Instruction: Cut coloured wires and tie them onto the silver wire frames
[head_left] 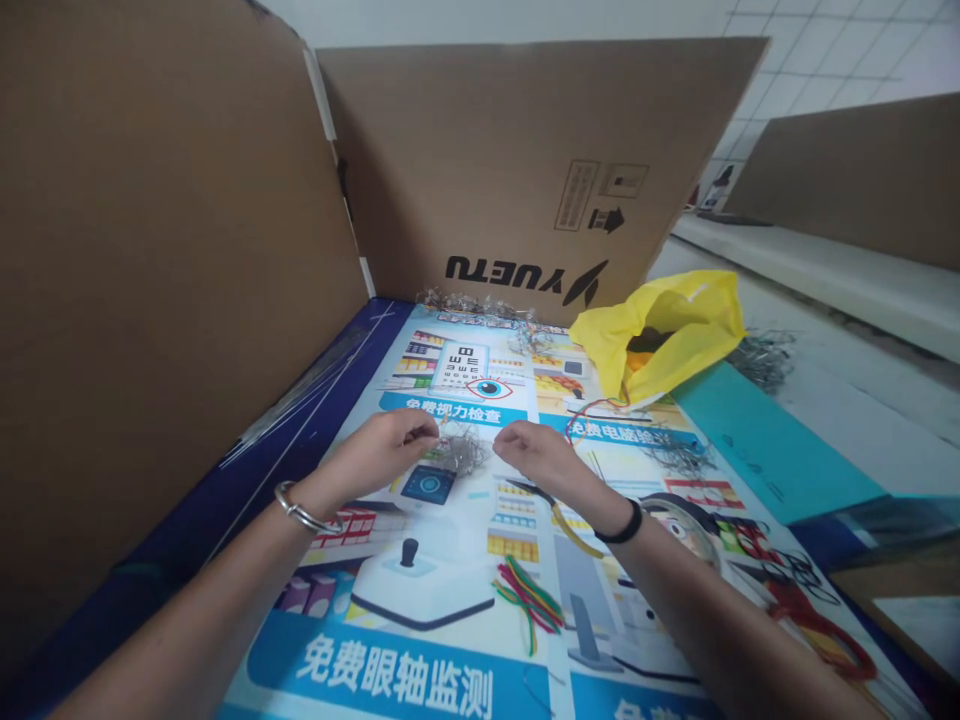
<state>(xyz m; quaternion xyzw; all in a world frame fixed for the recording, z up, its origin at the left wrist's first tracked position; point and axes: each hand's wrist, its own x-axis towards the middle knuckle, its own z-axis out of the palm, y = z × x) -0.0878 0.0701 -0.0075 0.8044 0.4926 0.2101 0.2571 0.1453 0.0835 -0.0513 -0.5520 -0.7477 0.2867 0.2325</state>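
1 open yellow bag (694, 340), contents unclear, beyond R hand (536, 450) & wire tangle (463, 453).

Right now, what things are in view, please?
Cardboard panels: three, brown, left, back, right
Printed sheet: one, multicoloured, centre
Bag: one, yellow, back right
Wire tangles: several, grey, centre, back, right
Strands: one bunch, red, green, yellow, front
Tool: one, black and yellow, near right wrist
Cords: several, red and black, lower right
Board: one, teal, right
Ledge: one, white, right
Wall: one, white, background
Bracelet: one, silver, left wrist
Wristband: one, black, right wrist
Left hand, right hand: two, bare, centre
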